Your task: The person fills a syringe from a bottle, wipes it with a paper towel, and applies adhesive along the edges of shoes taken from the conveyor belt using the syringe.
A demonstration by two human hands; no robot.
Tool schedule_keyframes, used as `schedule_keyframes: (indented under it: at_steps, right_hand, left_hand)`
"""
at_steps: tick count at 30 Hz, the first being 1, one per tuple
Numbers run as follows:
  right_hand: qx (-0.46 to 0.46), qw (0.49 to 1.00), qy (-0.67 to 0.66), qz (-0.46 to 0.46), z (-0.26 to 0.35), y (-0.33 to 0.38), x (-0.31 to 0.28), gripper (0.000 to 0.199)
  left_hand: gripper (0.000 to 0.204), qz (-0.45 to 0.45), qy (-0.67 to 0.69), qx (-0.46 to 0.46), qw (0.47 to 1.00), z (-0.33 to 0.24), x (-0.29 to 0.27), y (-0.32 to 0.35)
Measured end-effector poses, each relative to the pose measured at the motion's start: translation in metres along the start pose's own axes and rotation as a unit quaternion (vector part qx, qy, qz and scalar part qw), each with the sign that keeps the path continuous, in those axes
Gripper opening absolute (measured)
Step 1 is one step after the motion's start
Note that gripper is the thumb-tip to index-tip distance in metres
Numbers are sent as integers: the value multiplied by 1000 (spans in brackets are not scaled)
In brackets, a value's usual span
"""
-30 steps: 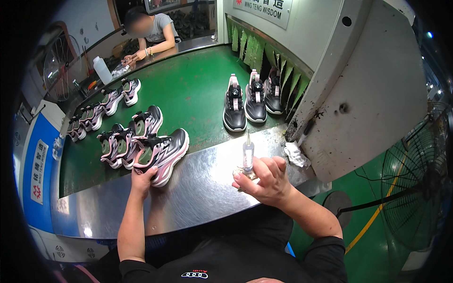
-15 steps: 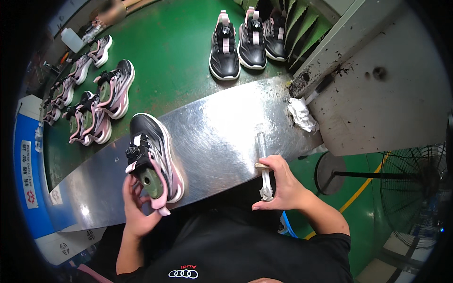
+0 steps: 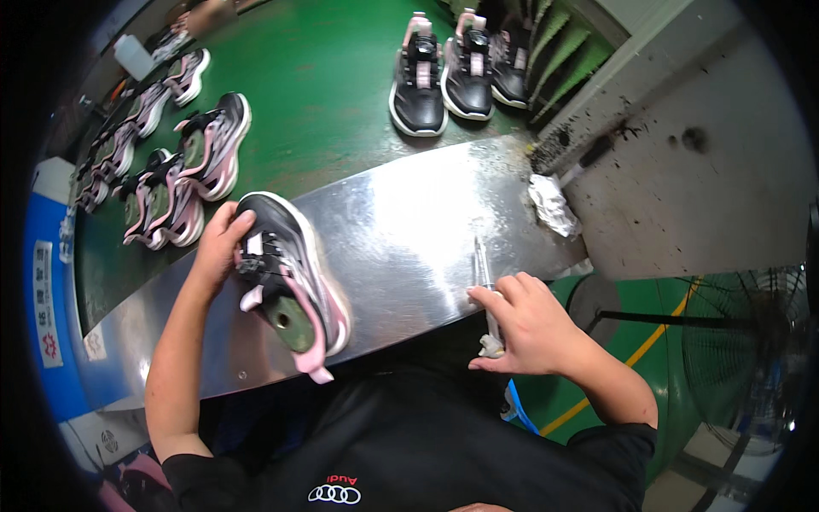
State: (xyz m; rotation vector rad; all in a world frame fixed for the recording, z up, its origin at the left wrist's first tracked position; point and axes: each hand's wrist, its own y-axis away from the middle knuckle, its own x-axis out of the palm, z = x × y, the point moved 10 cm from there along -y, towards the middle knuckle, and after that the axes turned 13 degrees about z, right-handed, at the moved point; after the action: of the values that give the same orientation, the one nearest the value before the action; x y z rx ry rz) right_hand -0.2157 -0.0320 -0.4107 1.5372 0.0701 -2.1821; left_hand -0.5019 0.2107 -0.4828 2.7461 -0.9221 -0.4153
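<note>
A black, grey and pink sneaker (image 3: 300,247) lies tilted on the metal bench top, its toe pointing away from me. My left hand (image 3: 220,243) is closed on the toe end from the left side. Filling the shoe's opening is an olive-green shoe last (image 3: 292,321) with a round hole, and a pink heel tab hangs toward me. On the right, my right hand (image 3: 533,328) is closed around a clear syringe (image 3: 483,264), whose tip points away over the metal. Whitish residue sits on the plunger end, near my thumb.
Three finished-looking sneakers (image 3: 420,90) stand at the far right of the green table (image 3: 316,94). More sneakers (image 3: 213,145) lie in rows on the left. A crumpled white cloth (image 3: 553,205) rests by the grey metal panel (image 3: 682,145). A floor fan (image 3: 751,341) stands at right.
My left hand has gone from the shoe's heel to its toe and taken hold there. The shoe has turned slightly, heel shifting right. The syringe stays in my right hand, fingers now wrapped further over it.
</note>
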Motion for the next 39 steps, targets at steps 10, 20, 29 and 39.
schedule_keyframes:
  at_steps: [10,20,29,39]
  right_hand:
    - [23,954,-296,33,-6,15,-1,98]
    - [-302,600,-740,-46,76,-49,-58,120]
    - [-323,604,-729,2,127,-85,-79,97]
    - [-323,582,-746,13,127,-90,-72,106]
  left_hand:
    - [46,112,389,246,881,-87,64,37]
    - [54,124,417,285,854,-63,60,57]
    - [56,154,304,330,880,-82,66,72]
    - [54,165,282,347,879,-88,69,80]
